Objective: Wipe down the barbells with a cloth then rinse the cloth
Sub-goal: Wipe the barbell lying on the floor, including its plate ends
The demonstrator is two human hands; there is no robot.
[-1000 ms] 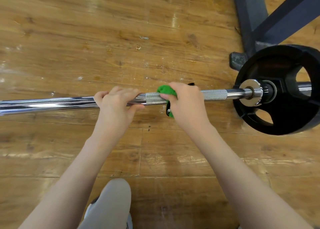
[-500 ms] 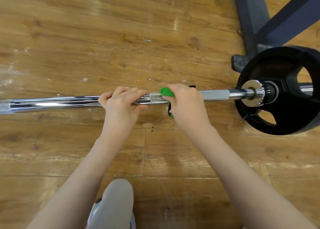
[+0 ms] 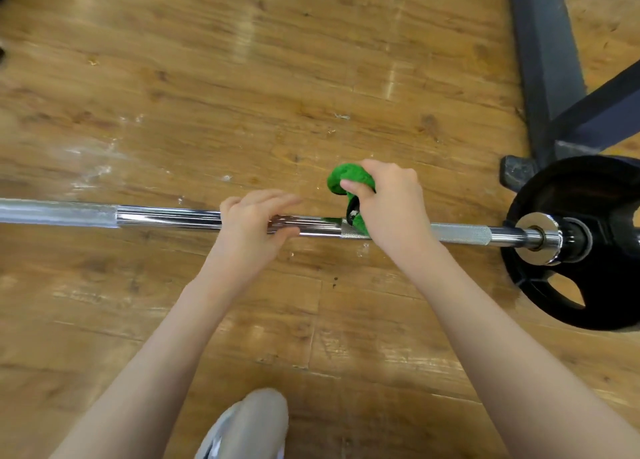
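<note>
A chrome barbell (image 3: 166, 216) lies across the wooden floor, with a black weight plate (image 3: 595, 188) on its right end. My right hand (image 3: 391, 202) grips a bunched green cloth (image 3: 341, 178), held just above and behind the bar's knurled part; the cloth's lower fold still hangs at the bar. My left hand (image 3: 252, 223) sits on the smooth shaft left of the cloth. Its fingers stretch out over the bar, blurred, with the thumb beneath.
A dark steel rack foot (image 3: 543, 60) stands on the floor behind the plate at the upper right. My knee and shoe (image 3: 256, 424) are at the bottom centre. The floor is scuffed wood with white marks.
My right hand has lifted the cloth up and back from the bar. My left hand's grip on the shaft has loosened, fingers straightening.
</note>
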